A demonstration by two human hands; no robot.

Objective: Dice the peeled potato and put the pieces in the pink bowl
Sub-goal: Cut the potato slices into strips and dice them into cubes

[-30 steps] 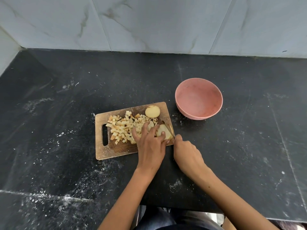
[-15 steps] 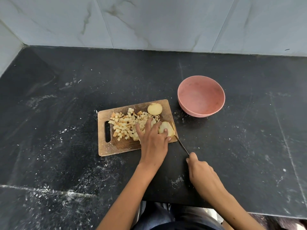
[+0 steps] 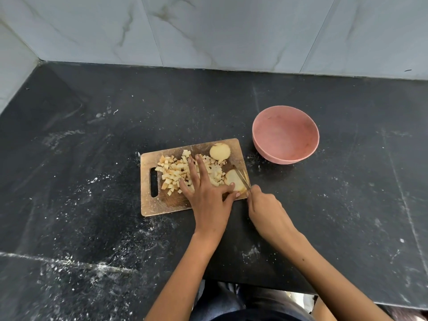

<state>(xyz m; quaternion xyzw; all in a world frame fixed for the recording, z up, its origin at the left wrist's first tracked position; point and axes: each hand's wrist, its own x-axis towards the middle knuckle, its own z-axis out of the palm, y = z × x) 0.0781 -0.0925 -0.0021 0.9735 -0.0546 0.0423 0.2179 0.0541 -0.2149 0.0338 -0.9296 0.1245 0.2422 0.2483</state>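
A wooden cutting board (image 3: 162,205) lies on the black counter with a pile of diced potato (image 3: 172,173) on it. A round potato slice (image 3: 220,152) sits at the board's far edge. My left hand (image 3: 206,193) lies flat over the pile, its thumb against a potato piece (image 3: 232,178) at the board's right edge. My right hand (image 3: 266,209) grips a knife (image 3: 242,178) whose blade rests across that piece. The pink bowl (image 3: 286,135) stands empty just right of the board.
Black stone counter (image 3: 347,205) with white dust smears, mostly left and front. Marble tiled wall (image 3: 208,31) runs along the back and the left corner. The counter's front edge is near my body.
My right hand, drawn back off the board half a second ago, has moved the knife forward onto the potato piece again. My left fingers spread flatter over the diced pile.
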